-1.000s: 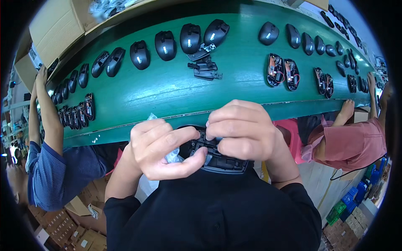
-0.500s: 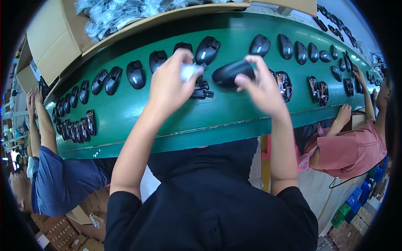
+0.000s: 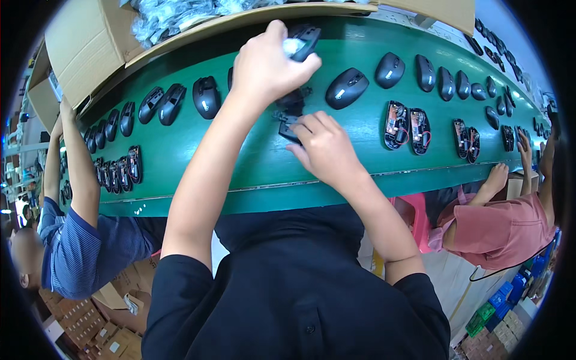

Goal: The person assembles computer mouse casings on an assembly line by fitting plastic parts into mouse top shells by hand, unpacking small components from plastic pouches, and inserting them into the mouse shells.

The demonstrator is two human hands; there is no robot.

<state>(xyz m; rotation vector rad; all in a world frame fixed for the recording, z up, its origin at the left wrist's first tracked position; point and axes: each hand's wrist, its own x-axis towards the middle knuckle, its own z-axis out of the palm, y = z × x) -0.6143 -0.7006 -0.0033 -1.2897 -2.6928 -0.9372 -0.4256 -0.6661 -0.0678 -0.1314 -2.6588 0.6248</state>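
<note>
My left hand [image 3: 264,69] reaches toward the far side of the green work surface [image 3: 252,162]. It is closed round a black computer mouse [image 3: 310,37], with a bit of white material [image 3: 293,47], perhaps cloth, against it. Nearer to me, my right hand [image 3: 327,147] has its fingers curled onto a small black plastic part [image 3: 288,127], whose exact kind I cannot make out. More dark pieces [image 3: 293,102] lie just beyond it, partly blurred. Right of these, a closed black mouse [image 3: 348,88] lies tilted on the surface.
Rows of black mice [image 3: 207,98] run along the surface to both sides. Opened mouse bottoms [image 3: 396,125] with bare circuitry lie at right, others [image 3: 133,165] at left. Behind stands a cardboard box [image 3: 81,51] with clear plastic bags. Co-workers sit left [image 3: 99,252] and right [image 3: 498,228].
The mouse from my right hand now lies on the surface. That hand has moved left and nearer, onto the small parts. My left hand has moved farther out and now holds another mouse.
</note>
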